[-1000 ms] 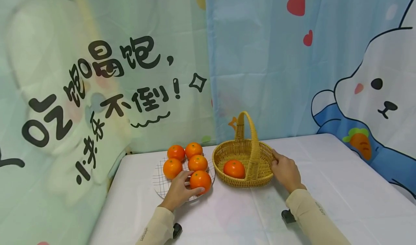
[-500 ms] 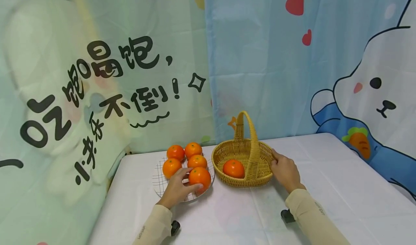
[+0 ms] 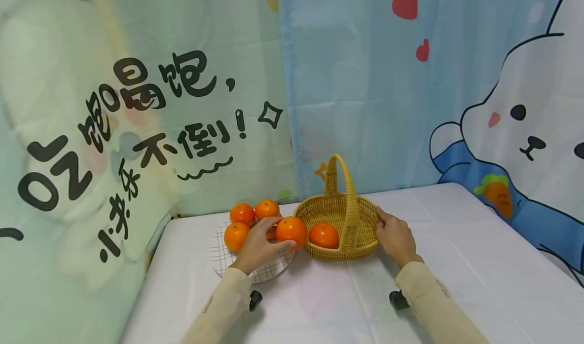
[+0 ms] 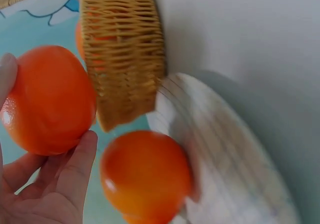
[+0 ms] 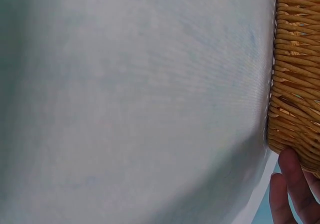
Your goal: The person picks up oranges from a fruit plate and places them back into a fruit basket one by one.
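Both sleeved forearms [image 3: 218,306] slant forward and inward. The left hand [image 3: 259,245] curves its thumb [image 3: 286,244] and fingers [image 4: 77,174] in a wide hold; the right hand [image 3: 398,237] bends its fingers in what seems a pinch, its thumb unclear.

White bench [image 3: 456,242], pale green hanging cloth [image 3: 246,25] with big black writing [image 3: 157,149] at the left, light blue hanging cloth [image 3: 342,55] with red shapes [image 3: 405,5] beside it, big white cartoon animal [image 3: 543,85] in blue at the right, orange carrot [image 3: 498,198] on its front

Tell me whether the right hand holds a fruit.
No, the right hand grips the basket by its rim, while the left hand holds an orange fruit.
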`<action>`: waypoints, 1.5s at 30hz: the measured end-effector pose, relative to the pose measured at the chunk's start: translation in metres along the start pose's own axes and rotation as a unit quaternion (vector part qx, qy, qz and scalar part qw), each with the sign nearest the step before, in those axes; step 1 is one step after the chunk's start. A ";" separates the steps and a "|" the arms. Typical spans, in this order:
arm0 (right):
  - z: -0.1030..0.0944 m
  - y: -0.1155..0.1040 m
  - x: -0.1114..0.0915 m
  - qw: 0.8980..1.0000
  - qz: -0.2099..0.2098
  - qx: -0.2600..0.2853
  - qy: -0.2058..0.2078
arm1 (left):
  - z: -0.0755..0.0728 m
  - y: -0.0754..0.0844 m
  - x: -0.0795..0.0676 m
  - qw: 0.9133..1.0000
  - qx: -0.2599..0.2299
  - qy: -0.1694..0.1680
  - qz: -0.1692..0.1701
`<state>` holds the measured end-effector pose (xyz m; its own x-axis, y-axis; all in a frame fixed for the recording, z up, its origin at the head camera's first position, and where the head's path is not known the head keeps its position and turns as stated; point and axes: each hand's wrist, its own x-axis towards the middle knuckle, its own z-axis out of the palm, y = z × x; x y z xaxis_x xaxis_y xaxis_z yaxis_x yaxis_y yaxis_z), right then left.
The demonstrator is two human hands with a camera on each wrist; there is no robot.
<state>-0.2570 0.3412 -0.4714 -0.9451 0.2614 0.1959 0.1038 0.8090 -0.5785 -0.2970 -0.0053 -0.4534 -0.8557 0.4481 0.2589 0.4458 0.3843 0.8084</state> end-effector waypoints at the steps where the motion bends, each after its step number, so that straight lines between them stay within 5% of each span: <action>1: 0.000 0.000 0.000 1.000 0.001 -0.001 0.001 | 0.001 0.003 0.004 1.000 0.000 -0.006 0.000; 21: 0.001 -0.001 -0.002 1.000 -0.006 -0.009 0.016 | 0.056 0.051 0.067 0.998 -0.009 -0.057 -0.003; 29: -0.001 0.002 -0.001 1.000 -0.002 -0.009 0.015 | 0.081 0.061 0.072 0.996 0.033 -0.078 -0.001; 34: -0.002 0.002 -0.002 1.000 0.001 -0.008 0.016 | 0.094 0.061 0.074 0.997 0.018 -0.077 0.019; 39: -0.002 0.002 -0.001 1.000 0.008 -0.004 0.009 | 0.102 0.058 0.076 0.997 0.008 -0.076 0.018; 45: -0.001 0.003 -0.001 1.000 0.011 -0.010 0.007 | 0.108 0.057 0.079 0.995 0.050 -0.078 0.045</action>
<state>-0.2558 0.3441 -0.4719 -0.9382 0.2865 0.1940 0.1311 0.8133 -0.5669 -0.3111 0.1389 -0.4436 -0.7636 0.6008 0.2367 0.5497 0.4125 0.7264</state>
